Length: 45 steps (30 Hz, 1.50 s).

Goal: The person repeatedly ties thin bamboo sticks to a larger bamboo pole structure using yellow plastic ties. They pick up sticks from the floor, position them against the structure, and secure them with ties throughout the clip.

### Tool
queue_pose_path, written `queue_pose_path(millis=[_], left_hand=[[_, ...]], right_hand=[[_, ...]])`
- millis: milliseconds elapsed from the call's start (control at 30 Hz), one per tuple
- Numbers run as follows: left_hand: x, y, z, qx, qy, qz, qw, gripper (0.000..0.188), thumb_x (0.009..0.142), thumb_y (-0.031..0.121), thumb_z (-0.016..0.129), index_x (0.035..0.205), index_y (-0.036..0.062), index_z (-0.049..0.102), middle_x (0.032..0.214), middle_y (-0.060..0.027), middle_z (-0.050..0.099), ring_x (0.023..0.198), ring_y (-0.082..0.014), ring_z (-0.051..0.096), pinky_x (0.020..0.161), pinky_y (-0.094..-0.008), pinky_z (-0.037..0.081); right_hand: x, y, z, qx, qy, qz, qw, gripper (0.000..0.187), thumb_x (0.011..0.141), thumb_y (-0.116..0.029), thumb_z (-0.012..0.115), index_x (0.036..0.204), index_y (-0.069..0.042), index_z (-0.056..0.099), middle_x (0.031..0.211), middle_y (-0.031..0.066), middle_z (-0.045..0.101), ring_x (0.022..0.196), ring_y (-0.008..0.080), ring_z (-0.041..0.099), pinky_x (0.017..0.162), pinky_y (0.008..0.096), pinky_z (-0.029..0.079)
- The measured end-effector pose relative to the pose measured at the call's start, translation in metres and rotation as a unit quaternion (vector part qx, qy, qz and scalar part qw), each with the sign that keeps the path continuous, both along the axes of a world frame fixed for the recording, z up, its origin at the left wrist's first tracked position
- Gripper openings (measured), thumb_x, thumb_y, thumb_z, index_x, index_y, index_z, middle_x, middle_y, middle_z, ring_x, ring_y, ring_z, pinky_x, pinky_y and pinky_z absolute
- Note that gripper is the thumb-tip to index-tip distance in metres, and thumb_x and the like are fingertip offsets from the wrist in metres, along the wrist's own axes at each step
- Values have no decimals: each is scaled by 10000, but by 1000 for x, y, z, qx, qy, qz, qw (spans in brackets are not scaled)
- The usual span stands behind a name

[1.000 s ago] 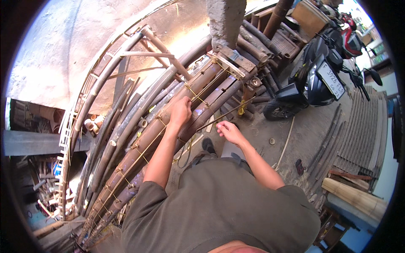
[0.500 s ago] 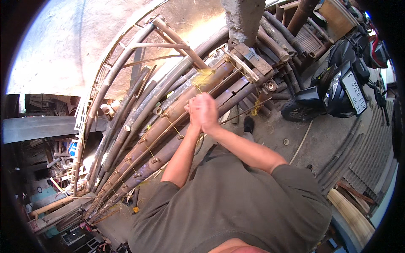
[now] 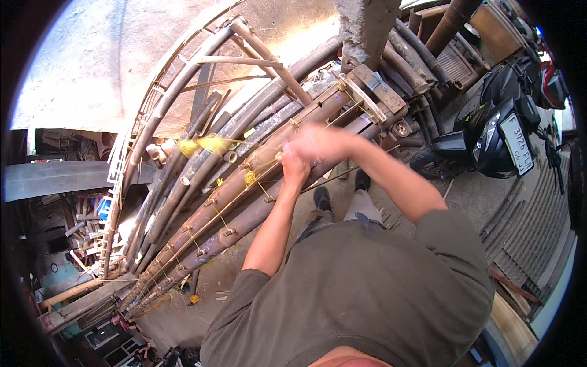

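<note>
Two long bamboo poles, an upper one and a lower one, run side by side from lower left to upper right. Short pegs stick out along both, with thin yellow cord laced between them. My left hand is closed over the upper pole; what its fingers hold is hidden. Motion smears my right hand, just beyond and right of the left, so its fingers cannot be read. A frayed yellow bundle of strands shows to the left, and a smaller yellow tuft sits by the upper pole.
A wooden end block holds the poles' far right end beside a concrete post. More bamboo poles and a curved bamboo frame lie beyond. At right stands a black motorcycle; corrugated sheets lie nearer.
My hands were together over the upper pole; now the right has swung right and blurs. The yellow bundle, formerly above the hands, now appears far to the left. The view has shifted slightly.
</note>
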State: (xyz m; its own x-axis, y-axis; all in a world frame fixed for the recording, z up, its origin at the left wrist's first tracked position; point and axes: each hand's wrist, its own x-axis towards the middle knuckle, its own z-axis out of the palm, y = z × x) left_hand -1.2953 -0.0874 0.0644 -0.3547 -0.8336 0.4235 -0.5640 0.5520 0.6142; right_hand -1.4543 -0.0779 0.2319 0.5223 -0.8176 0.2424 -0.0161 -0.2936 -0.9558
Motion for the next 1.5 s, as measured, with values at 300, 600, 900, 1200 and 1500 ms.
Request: queue_pose_path(millis=[300,600,900,1200,1500], left_hand=[[-48,-55,103,241,172,17,955,273,988,190,480,881,11,656,715,-51,657,668,-117,575,643,-287,453],[-63,-166,30,127,-400,15,908,236,858,204,544,880,28,700,893,-242,687,880,-405,670,799,-504,514],[-193,-13,67,226,-227,-39,946,312,900,272,577,1113,52,520,914,-204,678,935,-396,637,890,-550,336],[-192,-11,46,202,-94,-23,975,268,956,225,475,992,36,660,914,-215,678,913,-394,635,845,-514,377],[-196,-6,35,124,-93,27,988,268,980,250,480,928,53,654,849,-198,675,811,-374,634,795,-478,402]], right_hand=[[13,105,-121,46,274,-90,956,386,886,-296,543,637,-6,600,644,235,577,604,437,557,577,508,431],[-41,122,-100,124,44,-338,932,171,851,-169,603,799,-7,610,779,152,613,717,247,610,664,360,476],[-99,93,-80,175,-561,-647,486,191,965,-299,478,963,-118,539,867,30,562,888,149,541,917,330,395],[-132,-90,-5,8,481,-258,838,551,953,-508,440,992,-15,683,1135,204,632,1115,343,572,927,558,398],[-191,8,-41,57,180,75,979,346,889,-311,519,708,-22,581,660,176,594,607,341,571,628,439,456]])
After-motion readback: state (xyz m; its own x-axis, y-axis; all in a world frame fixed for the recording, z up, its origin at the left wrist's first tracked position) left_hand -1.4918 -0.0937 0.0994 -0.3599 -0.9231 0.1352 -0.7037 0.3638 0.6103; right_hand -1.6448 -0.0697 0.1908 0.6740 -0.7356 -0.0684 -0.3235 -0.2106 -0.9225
